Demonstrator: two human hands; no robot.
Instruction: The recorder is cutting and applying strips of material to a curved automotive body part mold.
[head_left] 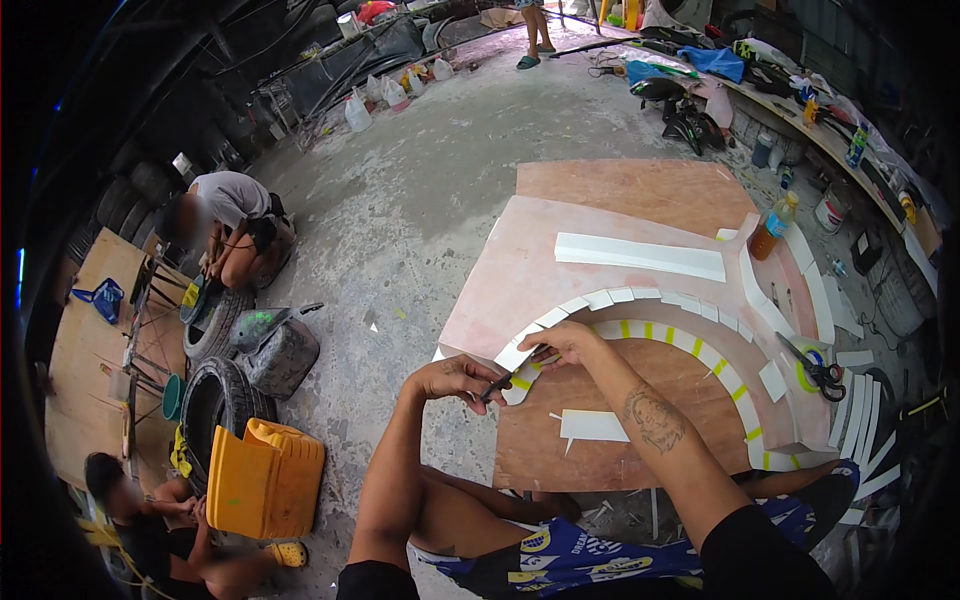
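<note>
Working with both hands at the left end of an arched cut-out in a pale pink panel (520,260), laid over a brown plywood board (700,400). In the left hand (458,382), holding a dark slim tool (497,386), with thumb and fingers closed around it; cannot tell from here if a marker or a blade. With the right hand (563,345), reaching to the left end of the white edging (598,298), fingers bent and only partly open; cannot tell if pinching it or only resting there.

About the progress, can see much already in place: along the far edge of the arch, white pieces set one beside another, from the left end toward the right. Nearer, on the curved white band (747,413), can see yellow-green tape strips (648,329) placed across at intervals, down to the near right end. Judging from this, probably well past the half. On the right descent of the arch, cannot make out such white pieces, so perhaps left undone there.

Can see also white stock lying loose: a long strip (640,257) on the far part of the panel, a rectangular piece (593,425) on the near plywood, and, at right, a small card (772,381) near the scissors (826,378) and tape roll (802,376).
</note>
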